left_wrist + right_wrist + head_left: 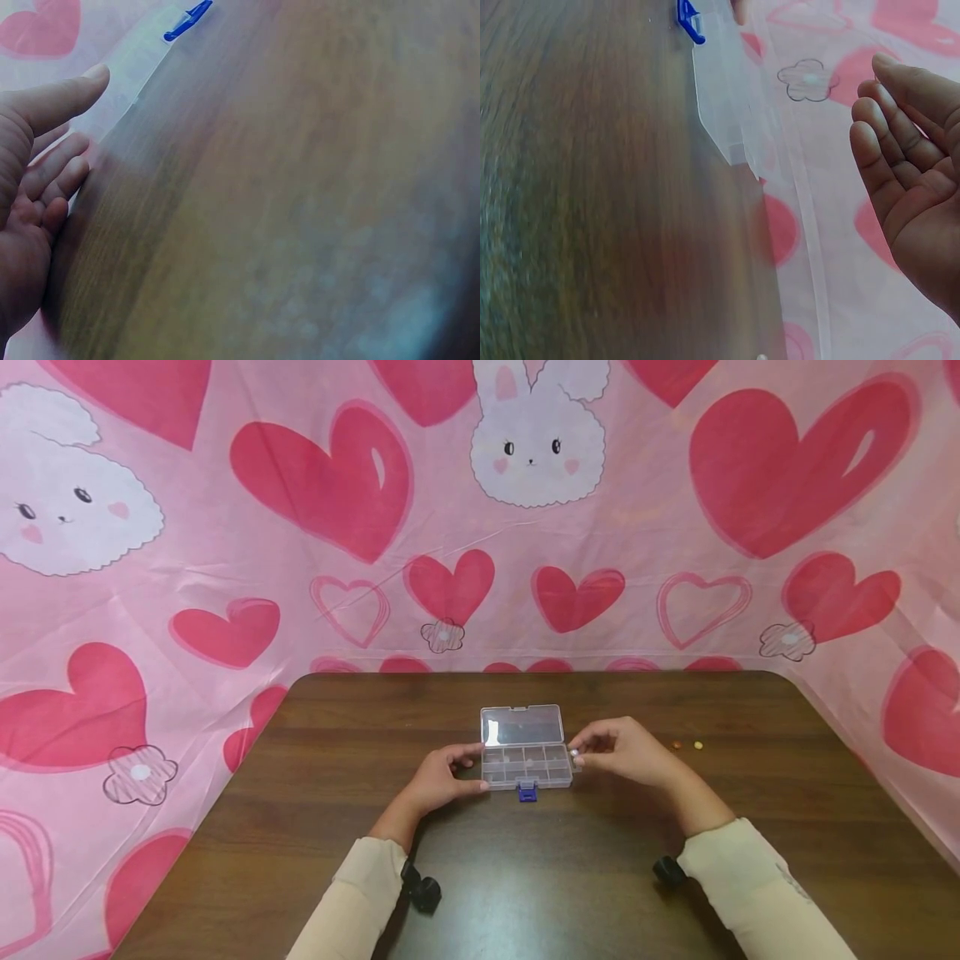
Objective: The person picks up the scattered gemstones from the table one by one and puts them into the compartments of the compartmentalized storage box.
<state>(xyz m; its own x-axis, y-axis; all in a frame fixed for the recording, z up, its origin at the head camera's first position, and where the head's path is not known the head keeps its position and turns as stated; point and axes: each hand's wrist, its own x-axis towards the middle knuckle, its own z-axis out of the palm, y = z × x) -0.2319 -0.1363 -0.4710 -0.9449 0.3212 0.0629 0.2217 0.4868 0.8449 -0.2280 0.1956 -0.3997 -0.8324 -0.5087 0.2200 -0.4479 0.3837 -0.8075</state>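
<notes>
A clear plastic compartment box (527, 782) stands on the table with its lid (522, 725) raised at the back and a blue latch (528, 792) at the front. My left hand (441, 779) holds the box's left end, thumb at the front corner and index finger near the hinge. Just off the right end, my right hand (626, 752) pinches a small whitish piece (574, 752) between thumb and index finger; its kind is too small to tell. In the right wrist view, that hand (922, 165) is raised beside the box (724, 90), the piece hidden.
An orange-brown piece (677, 745) and a yellow piece (698, 745), both tiny, lie on the wooden table (495, 877) to the right of my right hand. A pink cloth with hearts and rabbits (525, 535) hangs behind the table's far edge.
</notes>
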